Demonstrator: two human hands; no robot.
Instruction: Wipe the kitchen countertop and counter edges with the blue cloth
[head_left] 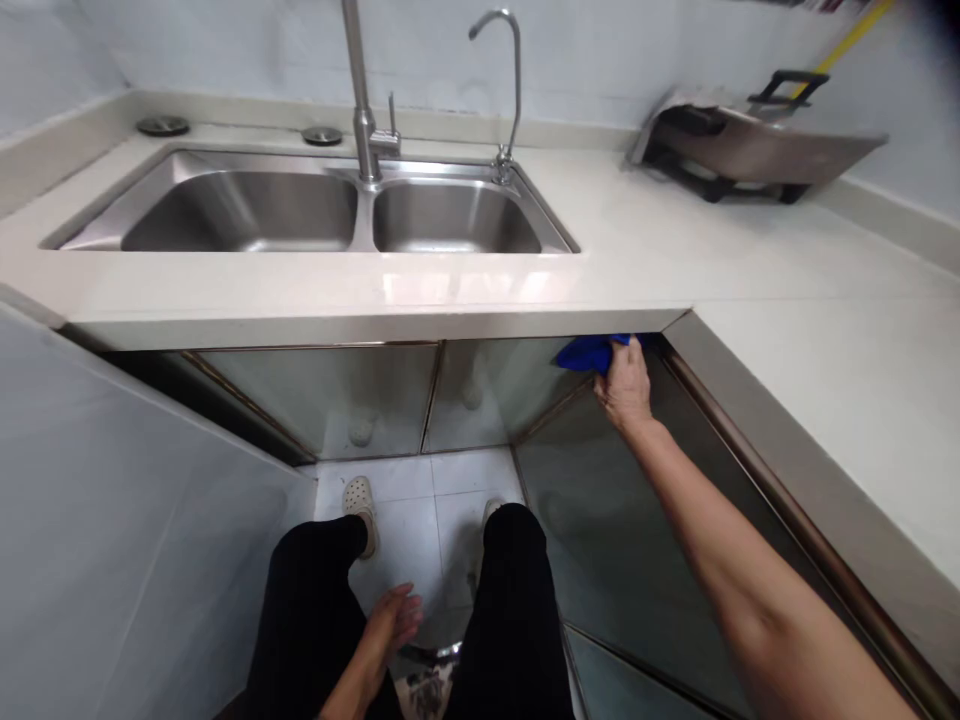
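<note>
My right hand (627,385) reaches to the inner corner under the countertop and grips a blue cloth (586,353). The cloth lies against the upper part of the greenish cabinet door (499,385), just below the counter edge, and some of it is hidden by my fingers. Low between my knees, my left hand (391,618) hangs in the air with its fingers stretched out, touching nothing. Another cabinet door (341,395) is to the left of the one with the cloth, and a dark side panel (622,500) runs along my right forearm.
A steel double sink (365,215) with a tall faucet (365,130) and a thin curved tap (516,90) is set in the pale countertop (300,285). A metal pan (780,150) rests at the back right. A wall (112,520) closes the left side; tiled floor (405,535) lies below.
</note>
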